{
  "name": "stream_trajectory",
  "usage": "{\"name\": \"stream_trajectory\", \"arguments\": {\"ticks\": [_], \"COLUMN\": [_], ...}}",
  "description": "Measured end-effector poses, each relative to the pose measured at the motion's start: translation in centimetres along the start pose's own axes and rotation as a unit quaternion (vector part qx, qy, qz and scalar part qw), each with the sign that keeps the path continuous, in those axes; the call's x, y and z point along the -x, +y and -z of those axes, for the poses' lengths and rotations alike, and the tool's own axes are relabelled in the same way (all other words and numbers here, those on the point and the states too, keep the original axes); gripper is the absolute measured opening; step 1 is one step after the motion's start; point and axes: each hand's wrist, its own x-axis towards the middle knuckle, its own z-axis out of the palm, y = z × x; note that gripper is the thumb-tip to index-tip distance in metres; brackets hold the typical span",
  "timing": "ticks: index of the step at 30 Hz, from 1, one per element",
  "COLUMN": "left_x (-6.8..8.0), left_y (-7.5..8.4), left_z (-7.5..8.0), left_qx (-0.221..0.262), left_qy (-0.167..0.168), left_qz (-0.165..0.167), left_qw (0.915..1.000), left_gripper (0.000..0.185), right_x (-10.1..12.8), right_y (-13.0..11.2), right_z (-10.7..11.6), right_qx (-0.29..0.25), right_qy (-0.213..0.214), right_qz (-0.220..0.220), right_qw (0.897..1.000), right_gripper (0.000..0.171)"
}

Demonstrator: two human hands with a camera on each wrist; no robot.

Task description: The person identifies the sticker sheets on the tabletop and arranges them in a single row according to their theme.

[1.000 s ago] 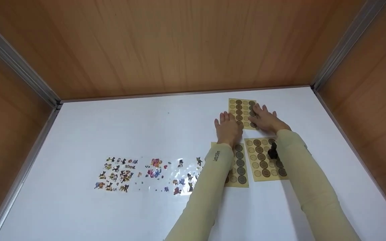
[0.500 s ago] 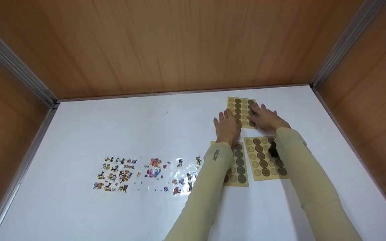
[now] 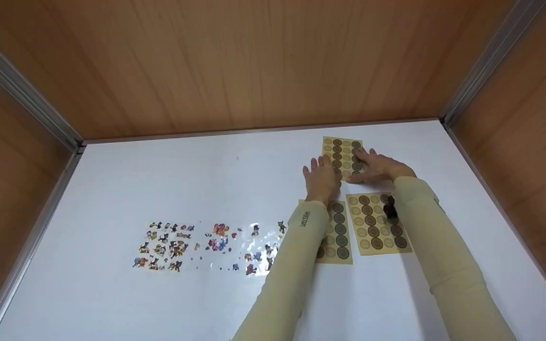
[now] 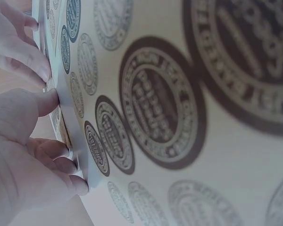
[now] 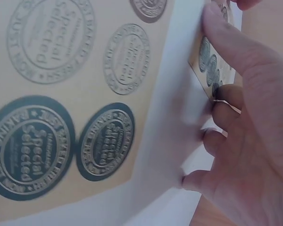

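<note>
Wood-grain panels wall in a white tabletop (image 3: 159,180) on three sides, with grey metal strips running down the corners. Toward the far right of that surface lies a tan paper sheet of round brown and cream seal stickers (image 3: 342,158), and both hands are at it. The left hand (image 3: 321,179) lies flat just beside the sheet's near left corner, fingers straight and slightly spread, their tips at its left edge; the left wrist view shows the fingertips (image 4: 49,101) pressed against the sheet's edge. The right hand (image 3: 378,166) sits on the sheet's right side, its fingers extended across the outer column of stickers and the thumb reaching along the near edge. In the right wrist view the thumb (image 5: 236,42) presses on the sheet's edge while the other fingers curl beneath at its corner, so the hand appears to pinch that corner. Both forearms wear pale yellow sleeves.

Closer to the person, two more tan sticker sheets lie side by side: one (image 3: 377,222) under the right forearm, another (image 3: 339,234) partly covered by the left forearm. A small dark object (image 3: 389,209) shows at the right wrist. Well apart to the left lies a clear sheet of small colourful cartoon stickers (image 3: 206,246).
</note>
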Motion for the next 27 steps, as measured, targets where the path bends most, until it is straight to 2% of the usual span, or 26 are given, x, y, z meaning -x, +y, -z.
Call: {"name": "stream_trajectory", "arguments": {"ticks": [5, 11, 16, 21, 27], "left_x": [0.11, 0.23, 0.48, 0.81, 0.53], "left_y": [0.02, -0.19, -0.33, -0.40, -0.39], "left_z": [0.14, 0.33, 0.19, 0.35, 0.50], "left_qx": [0.001, 0.019, 0.028, 0.053, 0.039], "left_qy": [0.001, 0.002, 0.013, 0.029, 0.014], "left_qz": [0.002, 0.007, -0.005, -0.008, -0.011], "left_qw": [1.0000, 0.9998, 0.9995, 0.9981, 0.9991], "left_gripper": [0.059, 0.058, 0.060, 0.068, 0.064], "right_x": [-0.16, -0.42, -0.17, 0.06, -0.07], "right_y": [-0.18, -0.35, -0.17, -0.33, -0.33], "right_z": [-0.03, -0.29, -0.43, -0.48, -0.57], "right_qx": [-0.017, -0.015, -0.033, -0.005, 0.029], "right_qy": [-0.005, 0.001, -0.001, 0.009, 0.024], "right_qz": [-0.020, -0.018, -0.022, -0.004, 0.011], "right_qw": [1.000, 1.000, 0.999, 1.000, 0.999], "right_gripper": [0.114, 0.113, 0.114, 0.110, 0.105]}}
